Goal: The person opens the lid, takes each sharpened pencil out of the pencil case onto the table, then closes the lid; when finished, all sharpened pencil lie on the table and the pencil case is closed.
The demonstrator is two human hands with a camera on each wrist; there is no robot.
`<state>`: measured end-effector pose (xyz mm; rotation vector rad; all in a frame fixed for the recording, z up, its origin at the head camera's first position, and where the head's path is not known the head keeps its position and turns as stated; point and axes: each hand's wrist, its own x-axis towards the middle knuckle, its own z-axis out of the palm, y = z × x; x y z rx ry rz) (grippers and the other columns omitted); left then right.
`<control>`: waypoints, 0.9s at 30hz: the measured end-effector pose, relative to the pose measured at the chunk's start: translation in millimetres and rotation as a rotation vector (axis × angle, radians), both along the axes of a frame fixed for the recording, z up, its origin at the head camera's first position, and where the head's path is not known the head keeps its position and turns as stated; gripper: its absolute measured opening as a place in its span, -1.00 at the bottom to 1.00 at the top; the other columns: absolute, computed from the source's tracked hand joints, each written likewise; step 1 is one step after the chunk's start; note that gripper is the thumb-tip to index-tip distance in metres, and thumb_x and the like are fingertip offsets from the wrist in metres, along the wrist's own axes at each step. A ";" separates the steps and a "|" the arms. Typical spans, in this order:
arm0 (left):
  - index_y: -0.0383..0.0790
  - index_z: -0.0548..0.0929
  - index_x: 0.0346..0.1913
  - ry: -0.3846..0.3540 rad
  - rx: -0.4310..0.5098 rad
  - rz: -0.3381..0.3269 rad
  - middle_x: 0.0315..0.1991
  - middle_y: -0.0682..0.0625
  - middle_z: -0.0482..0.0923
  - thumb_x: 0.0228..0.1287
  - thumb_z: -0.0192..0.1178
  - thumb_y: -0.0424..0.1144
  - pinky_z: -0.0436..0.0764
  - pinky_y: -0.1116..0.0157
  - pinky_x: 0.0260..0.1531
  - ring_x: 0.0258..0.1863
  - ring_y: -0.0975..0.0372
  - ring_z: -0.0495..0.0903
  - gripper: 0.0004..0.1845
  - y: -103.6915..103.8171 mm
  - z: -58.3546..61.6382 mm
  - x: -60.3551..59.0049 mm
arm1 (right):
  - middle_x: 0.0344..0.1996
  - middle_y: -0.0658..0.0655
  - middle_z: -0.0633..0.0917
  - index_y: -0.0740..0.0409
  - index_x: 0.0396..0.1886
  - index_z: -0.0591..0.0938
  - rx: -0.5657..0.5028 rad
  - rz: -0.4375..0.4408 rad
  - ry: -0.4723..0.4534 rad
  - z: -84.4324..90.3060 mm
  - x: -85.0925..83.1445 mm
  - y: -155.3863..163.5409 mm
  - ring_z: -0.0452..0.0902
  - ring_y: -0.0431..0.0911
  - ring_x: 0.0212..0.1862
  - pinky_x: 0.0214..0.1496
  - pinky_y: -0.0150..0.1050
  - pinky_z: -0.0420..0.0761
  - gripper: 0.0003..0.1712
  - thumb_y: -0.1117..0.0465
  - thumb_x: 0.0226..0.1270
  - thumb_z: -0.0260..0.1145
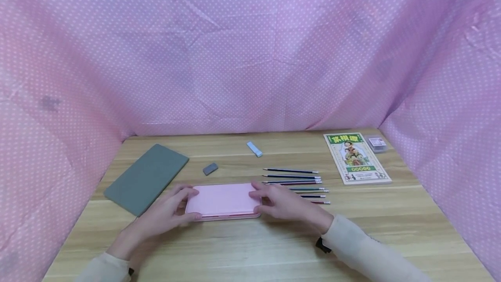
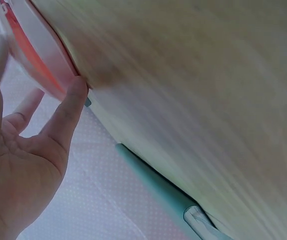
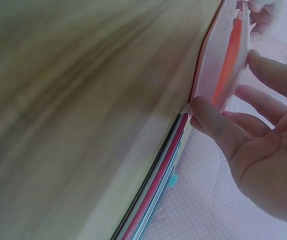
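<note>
while flat on table [image 1: 250,247], pink case [image 1: 223,200] between both hands

Cloth-screened wooden desk [image 1: 250,247] with pencils [image 1: 297,182]

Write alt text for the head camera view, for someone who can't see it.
A person's left hand and right hand grip the two ends of a closed pink pencil case lying flat on a wooden table. Beside it lie a row of pencils, a grey eraser, a blue eraser, a grey-green notebook and a booklet; pink dotted cloth surrounds the table.
</note>
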<state>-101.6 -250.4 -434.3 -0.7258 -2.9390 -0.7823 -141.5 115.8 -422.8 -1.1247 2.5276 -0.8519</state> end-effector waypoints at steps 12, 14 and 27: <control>-0.26 0.58 0.33 -0.020 -0.037 -0.011 0.25 -0.24 0.43 0.18 0.37 0.26 0.68 0.03 0.04 0.05 0.06 0.58 -0.19 7.2 1.0 9.5 | 0.41 0.32 0.41 0.21 0.26 0.63 0.044 0.008 0.037 -3.4 5.8 -5.9 0.45 -0.05 0.32 0.18 -0.25 0.61 -0.49 0.11 0.38 0.43; -0.28 0.57 0.34 -0.027 -0.040 -0.008 0.26 -0.27 0.43 0.19 0.37 0.24 0.67 0.01 0.06 0.06 0.04 0.58 -0.19 8.1 1.7 11.4 | 0.39 0.35 0.42 0.23 0.23 0.66 0.060 0.020 0.057 -2.2 6.7 -8.5 0.49 -0.05 0.27 0.15 -0.24 0.62 -0.51 0.13 0.38 0.43; -0.27 0.55 0.35 -0.021 -0.089 -0.007 0.28 -0.33 0.42 0.19 0.44 0.12 0.62 -0.10 0.12 0.11 -0.08 0.57 -0.23 13.4 6.6 8.1 | 0.38 0.39 0.41 0.17 0.13 0.72 0.166 0.030 0.095 7.1 3.9 -13.8 0.07 -0.26 -0.60 -0.28 -0.38 0.51 -0.58 0.12 0.33 0.47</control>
